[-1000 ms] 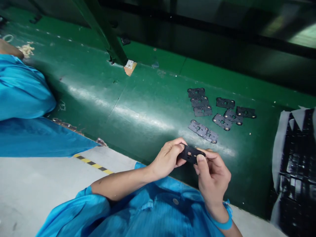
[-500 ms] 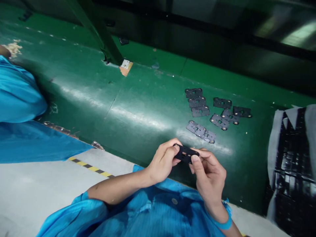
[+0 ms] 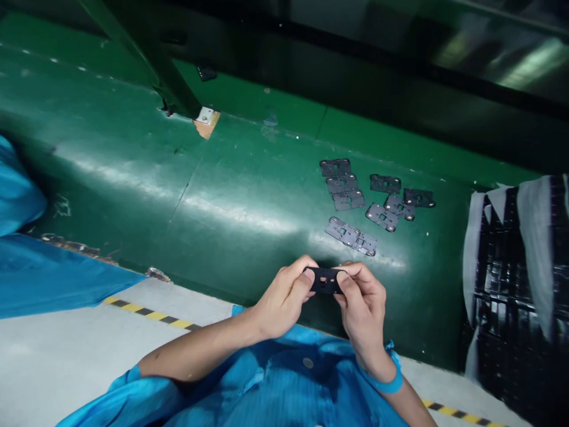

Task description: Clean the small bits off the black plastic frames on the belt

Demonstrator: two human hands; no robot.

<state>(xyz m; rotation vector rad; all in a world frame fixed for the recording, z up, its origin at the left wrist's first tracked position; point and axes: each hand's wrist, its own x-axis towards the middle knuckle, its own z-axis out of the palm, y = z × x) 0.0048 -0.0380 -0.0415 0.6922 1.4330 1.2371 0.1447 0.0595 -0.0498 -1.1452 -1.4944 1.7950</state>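
A small black rectangular plastic part (image 3: 326,281) with cut-outs is held level between both hands above the near edge of the green table. My left hand (image 3: 284,298) pinches its left end, thumb on top. Its right end is gripped by my right hand (image 3: 363,302), with the thumb pressed on the upper face. Just beyond, two similar parts (image 3: 344,231) lie touching on the table. Farther back are a column of three black parts (image 3: 341,183) and a looser group of several more (image 3: 382,216) to its right.
A green post (image 3: 178,89) with a metal foot stands at the back left of the table (image 3: 249,178). Black trays with whitish wrapping (image 3: 511,267) are at the right. A person's blue sleeve (image 3: 18,190) shows at far left.
The view has shifted, so the table items appear farther left. My right thumb now lies flatter on the part's right end, and the part is held more level.
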